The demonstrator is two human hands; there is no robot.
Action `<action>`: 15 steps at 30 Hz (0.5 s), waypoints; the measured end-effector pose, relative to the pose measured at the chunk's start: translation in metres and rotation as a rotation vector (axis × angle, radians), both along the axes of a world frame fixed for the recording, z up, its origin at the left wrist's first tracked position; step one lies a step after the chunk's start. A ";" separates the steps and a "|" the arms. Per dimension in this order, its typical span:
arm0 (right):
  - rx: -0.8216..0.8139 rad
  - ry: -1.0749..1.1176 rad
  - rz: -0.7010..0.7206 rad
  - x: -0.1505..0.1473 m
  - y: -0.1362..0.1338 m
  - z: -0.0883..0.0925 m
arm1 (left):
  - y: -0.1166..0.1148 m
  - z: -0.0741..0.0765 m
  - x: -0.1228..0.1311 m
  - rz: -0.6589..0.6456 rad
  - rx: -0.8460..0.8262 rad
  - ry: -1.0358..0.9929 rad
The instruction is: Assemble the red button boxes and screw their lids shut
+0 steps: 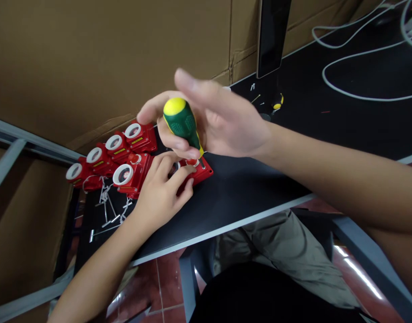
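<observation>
My right hand (215, 116) holds a green and yellow screwdriver (182, 121) loosely, its fingers curled along the handle and the thumb lifted away. The screwdriver stands tilted, its shaft pointing down at a corner of a red box (206, 171). My left hand (163, 186) grips that box from above, fingers bent over it and hiding most of its face. Just left of this hand sits another red box (138, 172) with a white ring around a round window. Whether the screwdriver tip sits in a screw I cannot tell.
Several similar red boxes (113, 150) stand in a row by the cardboard wall (108, 54). Small metal T-bars (108, 215) on white cords lie at the black table's left end. Farther back are a yellow and black tool (278, 102), a dark screen (273, 38) and white cables (347, 92).
</observation>
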State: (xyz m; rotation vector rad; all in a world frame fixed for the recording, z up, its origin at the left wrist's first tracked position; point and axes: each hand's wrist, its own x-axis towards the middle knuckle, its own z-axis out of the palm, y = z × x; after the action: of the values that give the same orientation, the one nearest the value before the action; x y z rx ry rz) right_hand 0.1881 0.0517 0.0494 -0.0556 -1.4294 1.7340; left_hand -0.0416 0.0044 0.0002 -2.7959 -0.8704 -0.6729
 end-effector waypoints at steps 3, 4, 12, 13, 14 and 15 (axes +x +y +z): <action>0.025 0.047 0.041 -0.005 0.006 -0.006 | 0.000 0.000 0.000 -0.004 -0.002 -0.004; 0.023 0.050 0.028 -0.007 0.006 -0.006 | 0.000 0.000 0.000 -0.001 -0.001 -0.005; -0.022 -0.069 -0.106 -0.003 -0.002 -0.002 | 0.000 0.000 0.000 0.017 0.024 0.006; -0.001 -0.066 -0.133 -0.001 -0.001 -0.002 | 0.000 0.000 0.000 0.010 0.020 0.006; 0.023 -0.055 -0.158 0.000 0.000 -0.002 | 0.000 0.000 0.000 0.003 0.014 0.007; 0.042 -0.054 -0.171 0.002 0.000 -0.002 | 0.000 0.001 0.000 -0.003 0.009 0.008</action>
State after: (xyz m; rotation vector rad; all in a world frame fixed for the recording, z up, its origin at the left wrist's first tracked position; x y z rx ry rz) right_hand 0.1898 0.0515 0.0477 -0.1977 -1.4558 1.5731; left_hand -0.0413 0.0039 0.0007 -2.7909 -0.8601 -0.6635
